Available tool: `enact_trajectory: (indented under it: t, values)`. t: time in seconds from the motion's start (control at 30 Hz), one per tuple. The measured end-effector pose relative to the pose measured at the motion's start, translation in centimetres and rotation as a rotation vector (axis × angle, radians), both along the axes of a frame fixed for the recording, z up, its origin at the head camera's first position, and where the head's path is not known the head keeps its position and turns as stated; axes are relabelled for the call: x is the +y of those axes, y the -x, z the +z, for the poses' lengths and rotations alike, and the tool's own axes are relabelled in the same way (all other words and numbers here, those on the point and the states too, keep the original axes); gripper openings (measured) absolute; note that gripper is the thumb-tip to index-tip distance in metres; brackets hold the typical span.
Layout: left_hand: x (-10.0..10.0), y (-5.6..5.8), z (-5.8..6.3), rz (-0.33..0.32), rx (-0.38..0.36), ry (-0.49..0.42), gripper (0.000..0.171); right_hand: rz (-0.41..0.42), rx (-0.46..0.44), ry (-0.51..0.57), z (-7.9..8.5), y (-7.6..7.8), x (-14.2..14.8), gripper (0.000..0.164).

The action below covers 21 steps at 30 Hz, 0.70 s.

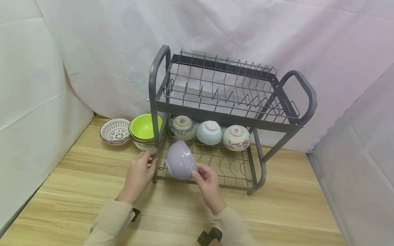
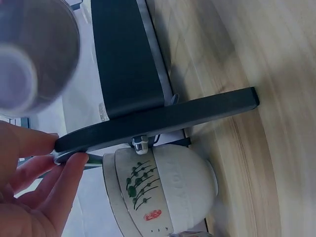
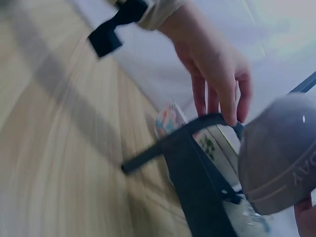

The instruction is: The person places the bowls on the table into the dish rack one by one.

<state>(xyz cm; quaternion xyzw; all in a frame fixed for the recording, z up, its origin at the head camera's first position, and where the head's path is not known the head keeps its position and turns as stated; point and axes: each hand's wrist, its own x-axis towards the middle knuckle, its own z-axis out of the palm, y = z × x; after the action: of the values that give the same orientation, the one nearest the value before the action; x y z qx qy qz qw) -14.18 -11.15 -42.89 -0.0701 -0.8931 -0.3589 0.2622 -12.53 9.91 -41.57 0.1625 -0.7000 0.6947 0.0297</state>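
A lavender bowl [image 1: 181,161], tilted onto its side, is held by my right hand [image 1: 209,186] above the lower tier of a dark metal dish rack [image 1: 210,112]. My thumb and fingers pinch its base side. In the right wrist view, raised lettering shows on the bowl [image 3: 281,153]. My left hand [image 1: 138,176] grips the curved frame at the rack's front left corner; in the left wrist view its fingertips close round the frame bar [image 2: 148,121]. Behind the lavender bowl, a dark patterned bowl [image 1: 182,129], a pale blue bowl [image 1: 209,133] and a floral bowl [image 1: 237,139] stand upside down.
Left of the rack stand a stack of bowls with a lime green bowl [image 1: 144,126] on top and a stack topped by a white latticed bowl [image 1: 115,131]. The upper tier [image 1: 218,80] has wire dividers. White cloth [image 1: 115,40] hangs behind the wooden table [image 1: 275,212].
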Motion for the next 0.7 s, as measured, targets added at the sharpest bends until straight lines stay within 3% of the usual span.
enact_trajectory:
  t: [0.13,0.23,0.5,0.7]
  values:
    - [0.0,0.0,0.1,-0.008,-0.024,-0.009,0.025,-0.035,-0.18,0.294,-0.5,1.1,-1.8,0.015]
    - [0.0,0.1,0.2,-0.013,-0.03,-0.012,0.025,-0.068,-0.275,0.461,-0.8,1.8,-3.0,0.021]
    - [0.0,0.3,0.3,-0.018,-0.039,-0.031,0.024,-0.136,-0.463,0.612,-1.7,3.4,-4.8,0.026]
    - [0.0,0.1,0.2,-0.012,-0.044,-0.024,0.024,-0.158,-0.49,0.6,-2.3,3.8,-5.5,0.022]
